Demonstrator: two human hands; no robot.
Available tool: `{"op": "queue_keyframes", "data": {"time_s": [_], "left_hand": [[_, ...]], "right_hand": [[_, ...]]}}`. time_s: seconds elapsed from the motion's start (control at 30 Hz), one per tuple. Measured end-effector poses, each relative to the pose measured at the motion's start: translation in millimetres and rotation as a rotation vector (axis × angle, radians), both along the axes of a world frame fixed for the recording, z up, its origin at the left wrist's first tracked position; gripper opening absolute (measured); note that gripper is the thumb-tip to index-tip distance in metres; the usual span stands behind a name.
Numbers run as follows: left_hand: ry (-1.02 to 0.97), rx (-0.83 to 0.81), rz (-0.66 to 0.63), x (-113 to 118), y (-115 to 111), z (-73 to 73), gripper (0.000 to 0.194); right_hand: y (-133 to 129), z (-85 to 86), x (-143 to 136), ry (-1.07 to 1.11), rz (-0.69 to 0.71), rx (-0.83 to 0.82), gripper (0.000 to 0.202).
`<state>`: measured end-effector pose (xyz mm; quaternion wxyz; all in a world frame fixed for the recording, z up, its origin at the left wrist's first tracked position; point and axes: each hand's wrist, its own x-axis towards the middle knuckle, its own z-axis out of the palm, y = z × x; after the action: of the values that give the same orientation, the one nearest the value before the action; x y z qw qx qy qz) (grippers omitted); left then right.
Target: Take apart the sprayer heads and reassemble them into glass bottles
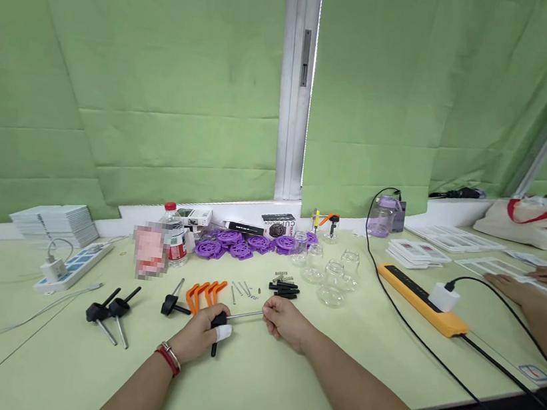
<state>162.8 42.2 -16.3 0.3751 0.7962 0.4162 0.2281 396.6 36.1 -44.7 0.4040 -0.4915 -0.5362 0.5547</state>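
The left hand (198, 335) was closed around a black fitting (220, 321) above the front of the counter (249, 390), a white wrap (223, 333) on one digit. A metal rod (246, 314) ran from that fitting to the right hand (283, 319), whose thumb and fingers pinched its far end.

Behind them, a box (278, 226) carried large dark capitals beginning "CU", the remainder unclear. White lettering on a black strip (245, 229) near it was too small to read, as was the print on the red label of a plastic bottle (177, 246). Pixelation hid any writing on a pink item (150, 250). At right, a blue-and-red emblem (535, 373) marked the counter, beyond an orange power strip (422, 302).
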Motion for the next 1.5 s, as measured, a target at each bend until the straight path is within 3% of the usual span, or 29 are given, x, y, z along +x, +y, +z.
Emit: {"op": "queue_keyframes", "data": {"time_s": [0.3, 0.63, 1.07, 1.5], "left_hand": [[0.015, 0.010, -0.001, -0.8, 1.8, -2.1, 0.027], [0.011, 0.017, 0.002, -0.7, 0.6, -1.2, 0.028], [0.017, 0.019, -0.002, -0.4, 0.8, -0.7, 0.026], [0.002, -0.002, 0.004, -0.3, 0.3, -2.1, 0.028]], "right_hand": [[-2.2, 4.6, -2.4, -0.040, -0.043, -0.018, 0.024], [-0.8, 1.6, 1.1, 0.026, -0.006, -0.003, 0.009], [-2.2, 4.2, -1.2, -0.045, -0.019, -0.035, 0.021], [1.5, -5.3, 1.7, -0.001, 0.006, 0.019, 0.010]]}}
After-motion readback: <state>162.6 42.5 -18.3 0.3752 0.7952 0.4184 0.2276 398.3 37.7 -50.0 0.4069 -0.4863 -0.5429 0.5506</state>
